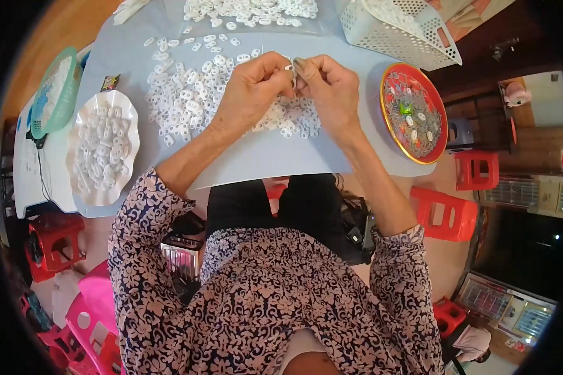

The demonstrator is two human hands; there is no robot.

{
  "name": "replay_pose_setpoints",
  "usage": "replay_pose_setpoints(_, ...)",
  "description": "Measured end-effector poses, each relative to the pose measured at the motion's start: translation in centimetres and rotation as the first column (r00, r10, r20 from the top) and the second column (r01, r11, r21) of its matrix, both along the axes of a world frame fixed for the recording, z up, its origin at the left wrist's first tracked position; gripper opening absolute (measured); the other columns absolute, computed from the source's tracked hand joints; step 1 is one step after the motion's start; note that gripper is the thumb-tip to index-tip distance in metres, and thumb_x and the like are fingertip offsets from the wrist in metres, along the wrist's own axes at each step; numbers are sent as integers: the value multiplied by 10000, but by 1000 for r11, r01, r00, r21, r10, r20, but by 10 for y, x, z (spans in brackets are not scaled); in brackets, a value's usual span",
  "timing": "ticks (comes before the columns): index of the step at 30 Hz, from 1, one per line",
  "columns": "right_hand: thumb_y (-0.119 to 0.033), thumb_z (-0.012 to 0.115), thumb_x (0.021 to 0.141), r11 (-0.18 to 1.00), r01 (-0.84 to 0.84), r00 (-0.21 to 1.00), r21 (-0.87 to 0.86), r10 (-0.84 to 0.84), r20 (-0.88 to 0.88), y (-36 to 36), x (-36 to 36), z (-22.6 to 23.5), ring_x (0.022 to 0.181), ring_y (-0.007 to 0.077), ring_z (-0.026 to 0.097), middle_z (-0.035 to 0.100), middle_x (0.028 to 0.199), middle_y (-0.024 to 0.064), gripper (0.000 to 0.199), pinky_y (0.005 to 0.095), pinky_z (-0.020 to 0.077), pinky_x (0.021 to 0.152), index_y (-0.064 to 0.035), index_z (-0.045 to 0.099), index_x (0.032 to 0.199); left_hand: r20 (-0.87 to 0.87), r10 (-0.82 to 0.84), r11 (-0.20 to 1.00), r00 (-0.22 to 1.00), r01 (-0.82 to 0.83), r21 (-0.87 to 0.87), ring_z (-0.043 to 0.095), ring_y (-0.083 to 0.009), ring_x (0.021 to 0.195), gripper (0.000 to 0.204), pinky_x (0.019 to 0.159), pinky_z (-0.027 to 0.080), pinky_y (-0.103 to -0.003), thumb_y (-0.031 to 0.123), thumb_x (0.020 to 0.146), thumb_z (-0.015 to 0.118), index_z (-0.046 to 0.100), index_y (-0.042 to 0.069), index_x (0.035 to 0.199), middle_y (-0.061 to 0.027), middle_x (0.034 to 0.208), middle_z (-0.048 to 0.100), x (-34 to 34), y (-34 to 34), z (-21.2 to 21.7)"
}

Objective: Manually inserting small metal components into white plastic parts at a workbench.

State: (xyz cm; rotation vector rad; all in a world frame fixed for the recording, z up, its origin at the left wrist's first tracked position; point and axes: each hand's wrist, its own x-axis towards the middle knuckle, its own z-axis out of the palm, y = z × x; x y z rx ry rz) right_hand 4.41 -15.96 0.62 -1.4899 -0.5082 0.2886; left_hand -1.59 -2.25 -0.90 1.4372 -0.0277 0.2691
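In the head view, the person's two hands met above the far-middle part of a pale blue-grey table (231, 167), both forearms reaching up from patterned sleeves (149, 203). The left hand (259, 78) was curled, its thumb and forefinger pinching a small white piece (292, 71) that was mostly hidden by the fingers. The right hand (331, 87) came to the same spot from the other side, fingers bent and thumb laid toward the piece; whether it gripped anything itself could not be told.

Beneath and beyond the hands, a loose heap of white pieces (191, 97) with holes through them spread over the table, thickest to the left of the left hand. To the left of the heap stood a white wavy-edged dish (78, 134), holding more such pieces, with a small dark packet (111, 82) just beyond it. Farther left was a green basket (36, 120) with white contents.

On the right lay a round red bowl with a gold rim (443, 119), filled with grey bits, a few white pieces and a bright green scrap among them. Beyond it sat a white perforated basket (386, 41). Red stools (447, 215) stood on the floor to the right.
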Motion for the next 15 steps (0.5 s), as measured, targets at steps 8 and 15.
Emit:
replay_pose_setpoints(8, -132, 600, 914, 997, -82, 996, 1, 82, 20, -11, 7, 17, 610, 57, 508, 608, 686, 21, 167, 205, 432, 565, 16, 626, 842, -20, -8, 999, 1000, 7, -46, 563, -75, 660, 106, 652, 463, -228, 75, 870, 538, 605, -6, 881, -29, 685, 610, -2, 1, 4)
replay_pose_setpoints(15, -113, 604, 906, 996, -65, 992, -67, 72, 107, -11, 5, 6, 608, 54, 506, 614, 694, 15, 141, 202, 426, 561, 14, 627, 848, -24, -53, 999, 998, 53, -5, 555, -78, 669, 132, 661, 462, -228, 95, 882, 524, 610, -4, 872, -31, 691, 614, -2, 2, 1)
